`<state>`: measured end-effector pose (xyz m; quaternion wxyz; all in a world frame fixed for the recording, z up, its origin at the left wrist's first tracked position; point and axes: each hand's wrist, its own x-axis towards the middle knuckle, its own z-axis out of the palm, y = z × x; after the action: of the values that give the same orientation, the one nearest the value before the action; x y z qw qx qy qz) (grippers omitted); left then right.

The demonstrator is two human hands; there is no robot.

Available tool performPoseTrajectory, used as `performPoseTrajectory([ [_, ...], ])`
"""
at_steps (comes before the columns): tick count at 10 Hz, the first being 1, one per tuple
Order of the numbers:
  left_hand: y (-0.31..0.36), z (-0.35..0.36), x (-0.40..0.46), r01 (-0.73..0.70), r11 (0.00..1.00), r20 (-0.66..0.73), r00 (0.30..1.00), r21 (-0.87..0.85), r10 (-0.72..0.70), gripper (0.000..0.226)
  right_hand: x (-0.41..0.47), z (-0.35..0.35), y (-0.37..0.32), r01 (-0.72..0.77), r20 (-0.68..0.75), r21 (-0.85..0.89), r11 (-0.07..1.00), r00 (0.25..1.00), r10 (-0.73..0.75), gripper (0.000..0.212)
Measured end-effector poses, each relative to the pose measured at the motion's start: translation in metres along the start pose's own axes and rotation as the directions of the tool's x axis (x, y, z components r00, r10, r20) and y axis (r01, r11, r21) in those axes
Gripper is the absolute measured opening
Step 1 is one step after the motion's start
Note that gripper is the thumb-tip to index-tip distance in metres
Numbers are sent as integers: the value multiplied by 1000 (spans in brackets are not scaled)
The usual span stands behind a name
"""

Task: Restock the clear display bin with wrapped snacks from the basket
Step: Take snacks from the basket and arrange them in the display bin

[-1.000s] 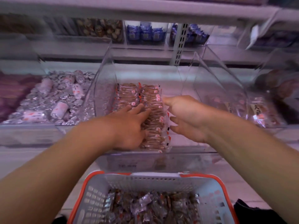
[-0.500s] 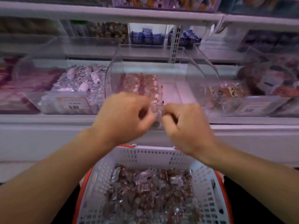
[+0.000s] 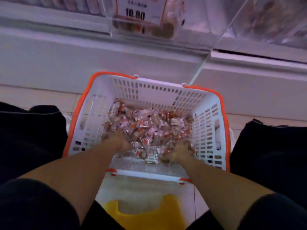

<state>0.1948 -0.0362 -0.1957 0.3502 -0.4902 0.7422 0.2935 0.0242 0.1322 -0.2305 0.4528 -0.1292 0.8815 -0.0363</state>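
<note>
A white basket with an orange rim stands on the floor between my knees. A pile of wrapped snacks in clear and red wrappers lies in it. My left hand and my right hand both reach down into the near side of the pile. Their fingers are buried among the wrappers and blurred, so any hold is hidden. The clear display bin shows only its front at the top edge, with a price label reading 10.80.
The white shelf base runs across behind the basket. Another clear bin sits at the upper right. My dark-clad knees flank the basket. A yellow plastic object lies under me at the bottom.
Both hands left the clear bin and dropped into the basket's snack pile. My view tilted down from the shelves to the basket and floor.
</note>
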Motion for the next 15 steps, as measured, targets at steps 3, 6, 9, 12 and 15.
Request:
performPoseTrajectory([
  [3,16,27,54,160,449,77,977,-879,-198,102,43,10,-41,-138,-197,375,917,954,224,152],
  [6,25,47,65,21,522,-33,995,-852,-94,102,35,42,-61,246,-182,270,931,962,-202,114],
  [9,35,55,57,-116,711,-162,987,-694,3,28,32,45,-54,241,-227,469,850,963,-148,45],
  [12,43,49,39,-13,491,-4,1000,-871,19,31,20,21,-42,-69,130,799,597,990,-60,14],
  [15,31,19,6,58,322,121,976,-945,179,20,-22,-27,-40,-158,414,708,689,882,-223,19],
])
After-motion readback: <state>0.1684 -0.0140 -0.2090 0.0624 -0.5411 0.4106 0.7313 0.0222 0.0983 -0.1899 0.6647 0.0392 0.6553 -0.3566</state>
